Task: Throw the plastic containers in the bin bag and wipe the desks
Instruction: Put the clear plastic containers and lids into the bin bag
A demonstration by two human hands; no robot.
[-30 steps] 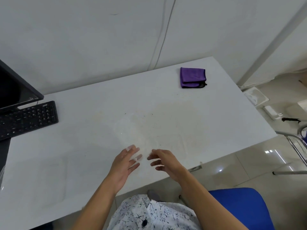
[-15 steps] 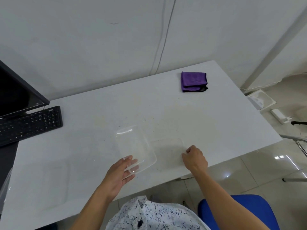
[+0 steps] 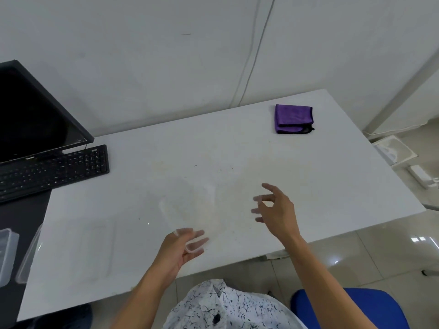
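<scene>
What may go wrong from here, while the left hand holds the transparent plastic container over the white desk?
1. The left hand grips the clear plastic container only by its near corner, and the open right hand is apart from it; it may tilt and slip.
2. The container is almost invisible against the white desk; so are the other clear containers at the far left, which might be forgotten.

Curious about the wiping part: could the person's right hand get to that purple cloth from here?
Probably yes. The right hand is open and holds nothing, and nothing stands between it and the purple cloth. The cloth lies near the far edge, so it may need a stretch.
</scene>
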